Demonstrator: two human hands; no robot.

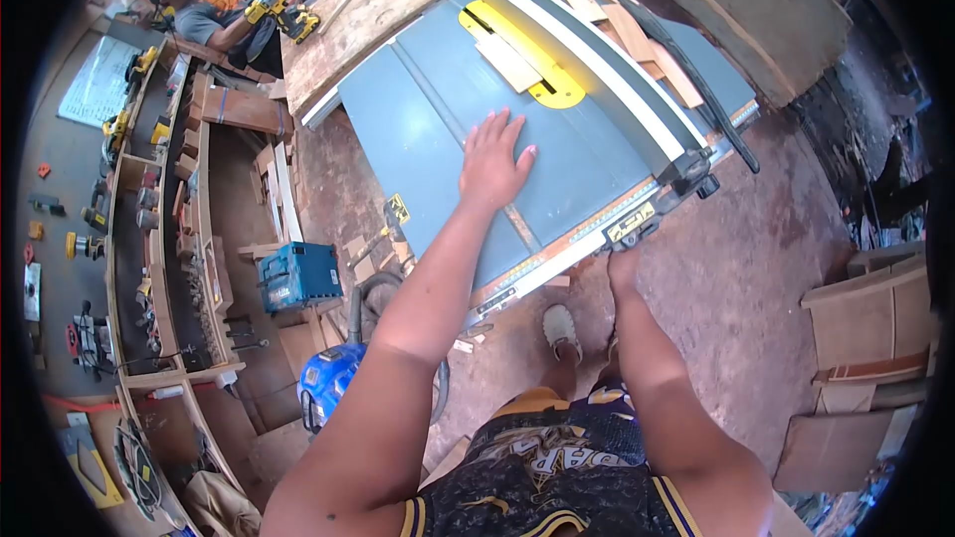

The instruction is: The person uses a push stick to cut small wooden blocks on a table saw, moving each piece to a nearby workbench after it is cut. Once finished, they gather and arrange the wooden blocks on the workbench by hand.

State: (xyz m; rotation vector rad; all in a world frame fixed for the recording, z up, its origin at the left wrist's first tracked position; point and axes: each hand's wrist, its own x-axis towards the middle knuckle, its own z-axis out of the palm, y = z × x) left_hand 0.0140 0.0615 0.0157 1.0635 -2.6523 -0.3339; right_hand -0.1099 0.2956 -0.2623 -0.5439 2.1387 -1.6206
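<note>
My left hand [493, 161] lies flat on the grey top of a table saw [398, 129], fingers stretched out. Just ahead of its fingertips, a small light wood piece [507, 62] rests on the yellow insert plate [552, 89], lengthwise beside the long rip fence [597, 50]. My right hand [623, 261] reaches under the saw's front rail [567, 257], below the fence's yellow-labelled front end. Its fingers are hidden there, so what it touches does not show.
Loose wood strips [637, 40] lie beyond the fence. A blue vacuum [328, 383] and a teal case [298, 276] stand on the floor at left, near tool shelves [164, 239]. A person [214, 20] holds a yellow drill [274, 5] at upper left. Boards lean at right.
</note>
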